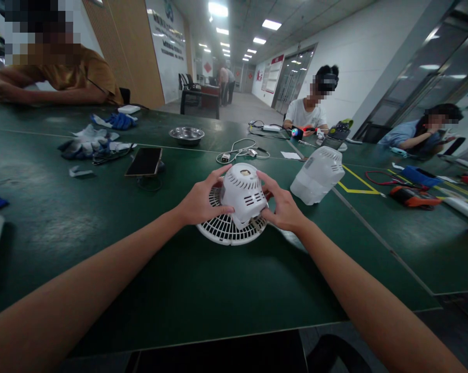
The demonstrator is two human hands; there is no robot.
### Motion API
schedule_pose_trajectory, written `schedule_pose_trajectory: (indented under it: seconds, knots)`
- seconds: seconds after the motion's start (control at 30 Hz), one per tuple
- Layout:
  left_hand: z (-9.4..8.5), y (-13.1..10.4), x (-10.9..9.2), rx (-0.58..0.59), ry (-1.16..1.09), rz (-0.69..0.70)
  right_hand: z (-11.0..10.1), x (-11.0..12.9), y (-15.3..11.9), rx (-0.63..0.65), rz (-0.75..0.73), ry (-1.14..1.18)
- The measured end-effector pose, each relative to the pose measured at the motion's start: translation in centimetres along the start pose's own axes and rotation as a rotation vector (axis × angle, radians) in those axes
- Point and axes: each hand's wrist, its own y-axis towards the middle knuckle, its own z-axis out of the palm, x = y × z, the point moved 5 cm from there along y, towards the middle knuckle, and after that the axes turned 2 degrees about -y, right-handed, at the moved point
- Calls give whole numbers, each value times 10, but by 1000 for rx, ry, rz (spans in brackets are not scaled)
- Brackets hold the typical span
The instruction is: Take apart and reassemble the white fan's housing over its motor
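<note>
A white vented fan motor cover (243, 194) is gripped from both sides between my hands. My left hand (206, 202) has its fingers and thumb against the cover's left side. On the opposite side, my right hand (280, 204) curls round it, some fingertips hidden behind. Beneath the cover lies a round white fan grille (229, 233) on the green table; whether the two are joined I cannot tell. A translucent white plastic housing (318, 176) stands tilted to the right of my right hand.
Beyond my hands are a coiled cable (243, 150) and a metal bowl (187, 135). A phone (144, 161) and work gloves (89, 142) lie to the left. An orange multimeter (414, 198) is at the right. People sit around the table (202, 295).
</note>
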Motion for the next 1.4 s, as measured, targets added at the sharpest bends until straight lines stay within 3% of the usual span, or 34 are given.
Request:
schedule_pose_trajectory:
  seconds: [0.1, 0.23, 0.43, 0.63, 0.73, 0.83, 0.9, 1.07, 1.17, 1.27, 1.33, 1.4]
  knots:
    - [-4, -1, 1, -58, 51, -16, -4, -7, -1, -62, 36, 40]
    - [0, -2, 0, -87, 111, -39, 2, 3, -1, -44, 14, 148]
    - [5, -2, 0, -123, 182, -51, 11, 16, 3, -107, 50, 22]
    - [-5, -2, 2, -84, 163, -15, 5, -15, 1, -108, 141, 142]
    - [-12, -2, 19, -166, 167, -97, 5, -30, -1, -104, 206, 204]
    - [-22, -5, 50, -283, 116, -297, 8, -34, -1, -84, 240, 224]
    - [-23, -7, 70, -268, 39, -451, 9, -34, -2, -83, 243, 216]
    - [-20, -8, 80, -212, -112, -441, 8, -31, -2, -156, 274, 246]
    - [-22, -8, 76, -309, -321, -387, 7, -30, -1, -250, 307, 392]
    - [-29, -7, 69, -430, -330, -297, 10, -32, 0, -335, 438, 628]
    - [-29, -6, 64, -434, -290, -261, 18, -31, 0, -294, 538, 822]
    - [-23, -4, 59, -354, -331, -265, 30, -25, 0, -179, 588, 994]
